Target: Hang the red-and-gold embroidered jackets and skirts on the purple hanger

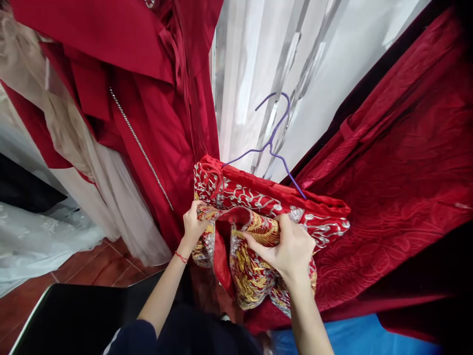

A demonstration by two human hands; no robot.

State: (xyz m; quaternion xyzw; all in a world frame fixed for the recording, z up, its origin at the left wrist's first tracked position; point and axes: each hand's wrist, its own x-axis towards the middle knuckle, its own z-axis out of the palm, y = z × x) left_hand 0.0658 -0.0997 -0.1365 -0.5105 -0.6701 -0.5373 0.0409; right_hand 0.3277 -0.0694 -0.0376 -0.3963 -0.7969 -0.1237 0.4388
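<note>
Purple wire hanger [272, 138]: lower part hidden inside the red, silver-embroidered skirt-like garment [251, 195]. Right hand [295, 247]: most fingers out of sight, only thumb clear against the gold-and-silver embroidered red garment [251, 286]; that garment's far side partly covered by its own folds. Smooth blue cloth [354, 335] cut off at near edge. White lace fabric [40, 236] cut off left, detail blurred.

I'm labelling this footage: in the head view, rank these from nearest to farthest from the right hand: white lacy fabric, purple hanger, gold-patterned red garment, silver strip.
1. Gold-patterned red garment: held in the right hand.
2. Purple hanger: just above the hand in the view.
3. Silver strip: left, against red cloth.
4. White lacy fabric: far left.
</note>
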